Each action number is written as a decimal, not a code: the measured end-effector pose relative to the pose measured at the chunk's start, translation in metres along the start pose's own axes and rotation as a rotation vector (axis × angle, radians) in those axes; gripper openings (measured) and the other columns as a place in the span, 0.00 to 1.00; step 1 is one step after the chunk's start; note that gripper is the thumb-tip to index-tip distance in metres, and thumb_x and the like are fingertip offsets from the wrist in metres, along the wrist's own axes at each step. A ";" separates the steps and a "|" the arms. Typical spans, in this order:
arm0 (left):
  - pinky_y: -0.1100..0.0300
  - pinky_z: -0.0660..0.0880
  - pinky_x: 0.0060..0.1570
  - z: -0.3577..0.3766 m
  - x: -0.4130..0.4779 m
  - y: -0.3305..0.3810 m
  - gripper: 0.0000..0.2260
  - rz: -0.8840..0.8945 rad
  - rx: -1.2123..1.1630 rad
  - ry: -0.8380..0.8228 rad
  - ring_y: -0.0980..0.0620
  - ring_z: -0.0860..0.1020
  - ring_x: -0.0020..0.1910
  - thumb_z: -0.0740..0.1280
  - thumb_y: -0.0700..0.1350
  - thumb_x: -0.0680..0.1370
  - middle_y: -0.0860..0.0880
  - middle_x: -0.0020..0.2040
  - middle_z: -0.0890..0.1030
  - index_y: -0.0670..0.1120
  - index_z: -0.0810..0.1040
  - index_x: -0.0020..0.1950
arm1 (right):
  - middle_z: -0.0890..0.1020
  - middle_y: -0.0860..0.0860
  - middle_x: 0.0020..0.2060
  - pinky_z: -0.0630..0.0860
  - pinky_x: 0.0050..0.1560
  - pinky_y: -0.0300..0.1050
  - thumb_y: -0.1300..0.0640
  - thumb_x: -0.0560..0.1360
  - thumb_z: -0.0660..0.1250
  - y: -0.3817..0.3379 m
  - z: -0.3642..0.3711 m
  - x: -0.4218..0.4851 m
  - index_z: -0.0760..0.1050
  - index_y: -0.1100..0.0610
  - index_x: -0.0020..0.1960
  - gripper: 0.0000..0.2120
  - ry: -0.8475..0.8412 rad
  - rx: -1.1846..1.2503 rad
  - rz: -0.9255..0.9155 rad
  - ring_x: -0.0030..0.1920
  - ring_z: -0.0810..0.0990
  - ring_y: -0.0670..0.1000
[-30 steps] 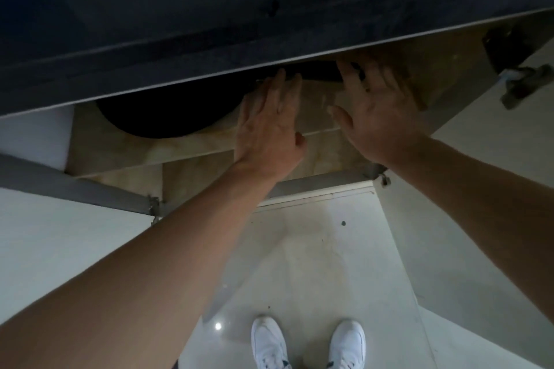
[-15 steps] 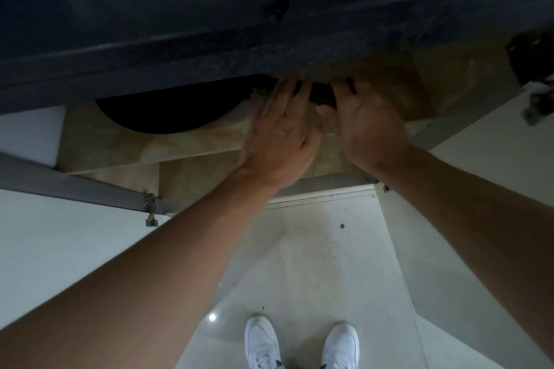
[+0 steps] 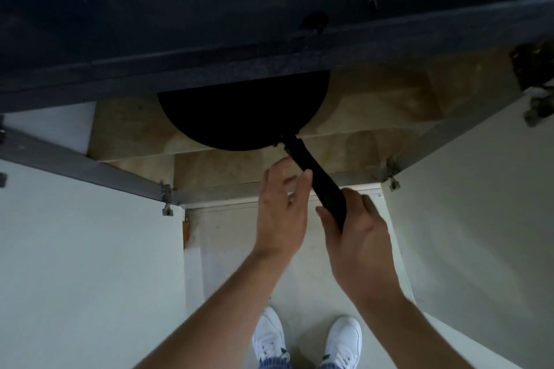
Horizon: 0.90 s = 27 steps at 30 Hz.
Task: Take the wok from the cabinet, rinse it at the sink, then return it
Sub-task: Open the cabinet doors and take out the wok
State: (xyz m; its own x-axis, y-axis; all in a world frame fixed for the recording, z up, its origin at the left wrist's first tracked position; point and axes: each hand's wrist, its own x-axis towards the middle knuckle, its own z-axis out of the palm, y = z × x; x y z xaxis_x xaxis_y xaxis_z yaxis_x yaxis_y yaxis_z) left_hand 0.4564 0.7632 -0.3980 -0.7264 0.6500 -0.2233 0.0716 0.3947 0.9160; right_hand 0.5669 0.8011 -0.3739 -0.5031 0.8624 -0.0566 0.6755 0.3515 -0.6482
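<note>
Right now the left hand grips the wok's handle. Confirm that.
Not so: the head view shows the right hand gripping the handle of the wok. The left hand is open beside the handle and does not grip it.

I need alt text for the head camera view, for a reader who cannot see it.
The right hand grips the handle of a black wok, which sits in an open cabinet, half hidden under a dark countertop. The left hand is open, close beside the handle.

Counter edge (image 3: 269, 48) overhangs wok (image 3: 239, 111); cabinet (image 3: 374, 117) front open below.
</note>
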 end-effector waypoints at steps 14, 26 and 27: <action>0.53 0.79 0.59 -0.018 0.034 0.009 0.16 -0.605 -0.884 -0.275 0.44 0.83 0.55 0.68 0.40 0.78 0.41 0.54 0.84 0.34 0.77 0.63 | 0.84 0.51 0.34 0.81 0.41 0.47 0.47 0.79 0.66 -0.013 -0.010 0.027 0.79 0.59 0.50 0.14 -0.593 0.603 0.564 0.33 0.84 0.49; 0.54 0.78 0.60 -0.023 0.031 0.001 0.17 -0.693 -1.011 -0.306 0.45 0.82 0.59 0.67 0.40 0.79 0.38 0.59 0.83 0.32 0.75 0.64 | 0.76 0.55 0.25 0.72 0.23 0.46 0.41 0.79 0.62 -0.020 0.030 0.019 0.72 0.57 0.36 0.22 -0.383 0.463 0.392 0.21 0.73 0.53; 0.55 0.79 0.59 -0.024 0.030 0.002 0.16 -0.700 -1.029 -0.298 0.45 0.82 0.59 0.67 0.39 0.79 0.38 0.59 0.83 0.31 0.76 0.63 | 0.77 0.55 0.26 0.74 0.23 0.48 0.41 0.79 0.61 -0.021 0.030 0.018 0.71 0.56 0.35 0.22 -0.365 0.438 0.382 0.21 0.74 0.53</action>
State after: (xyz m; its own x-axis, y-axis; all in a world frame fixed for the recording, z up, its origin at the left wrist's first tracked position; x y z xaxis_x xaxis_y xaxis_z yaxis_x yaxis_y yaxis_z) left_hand 0.4181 0.7681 -0.3949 -0.2044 0.6802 -0.7039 -0.9186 0.1150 0.3780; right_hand 0.5273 0.7981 -0.3837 -0.4744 0.6915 -0.5448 0.6002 -0.1986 -0.7748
